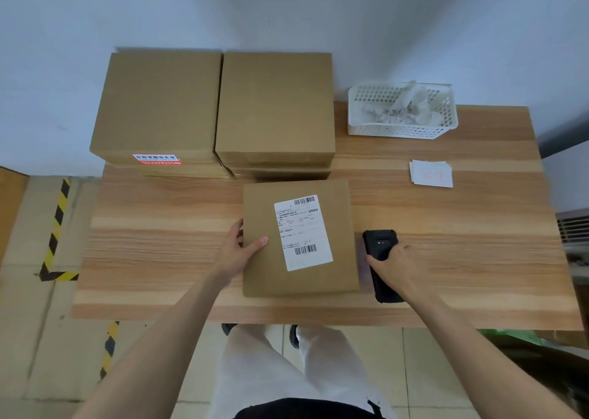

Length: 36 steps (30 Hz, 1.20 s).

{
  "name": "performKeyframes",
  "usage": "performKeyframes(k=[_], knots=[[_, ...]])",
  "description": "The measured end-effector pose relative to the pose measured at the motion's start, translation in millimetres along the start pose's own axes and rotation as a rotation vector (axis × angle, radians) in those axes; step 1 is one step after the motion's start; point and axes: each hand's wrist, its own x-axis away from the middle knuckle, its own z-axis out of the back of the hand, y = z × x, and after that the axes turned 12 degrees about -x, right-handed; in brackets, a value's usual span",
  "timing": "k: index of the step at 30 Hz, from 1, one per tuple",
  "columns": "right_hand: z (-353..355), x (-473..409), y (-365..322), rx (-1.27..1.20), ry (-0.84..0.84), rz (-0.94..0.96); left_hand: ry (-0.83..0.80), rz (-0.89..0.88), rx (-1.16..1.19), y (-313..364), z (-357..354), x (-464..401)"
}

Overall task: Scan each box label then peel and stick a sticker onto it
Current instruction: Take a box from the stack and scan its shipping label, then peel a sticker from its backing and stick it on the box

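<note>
A flat, square cardboard box (pixel 299 237) lies on the wood-grain counter (pixel 446 221), near its front edge and roughly central. Its top is plain brown, smooth and matte, and carries one white rectangular label (pixel 302 232), set slightly askew, with two barcodes, one at the upper right and one near the lower edge; the fine print between them is too small to read. The left hand (pixel 240 248) grasps the box at its left edge, thumb lying on top and fingers curled round the side. The right hand (pixel 393 264) rests over a black, rounded-corner handheld scanner (pixel 381 253) lying on the counter just beside the box's right edge, fingers curled round its body. At the rear left of the counter stand two stacks of similar flat cardboard boxes, side by side and touching: the left stack (pixel 156 109) shows one red-and-white sticker (pixel 156 159) on the front face of its top box, the right stack (pixel 275 106) shows plain faces; the number of boxes in each stack cannot be counted reliably. At the rear right sits one white plastic basket (pixel 401 130) with perforated lattice walls, holding crumpled translucent scraps. Well apart from it, towards the right, lies one small pile of white sticker sheets (pixel 431 173) with faint reddish print. The floor (pixel 35 291) below is pale tile, marked with yellow-and-black striped tape (pixel 56 227).
</note>
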Motion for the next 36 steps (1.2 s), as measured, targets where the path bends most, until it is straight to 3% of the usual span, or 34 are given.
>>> performKeyframes(k=[11,14,18,21,24,30,36], knots=[[-53,-22,0,0.004,0.059,0.005,0.019,0.006,-0.089,0,2,-3],[-47,-25,-4,0.046,-0.002,-0.028,0.01,0.012,-0.173,6,5,-1],[-11,-36,-18,0.126,-0.095,0.071,0.102,0.024,-0.517,29,10,7],[27,-38,-33,0.087,-0.076,0.164,0.23,-0.115,-0.825,55,10,11],[63,-47,-35,0.067,-0.011,0.254,0.297,-0.236,-0.853,96,-1,9],[125,-85,-7,0.069,0.071,0.294,0.104,-0.461,-0.971,191,-76,-17],[156,-148,50,-0.046,0.024,0.269,-0.001,-0.487,-0.999,250,-189,-54]])
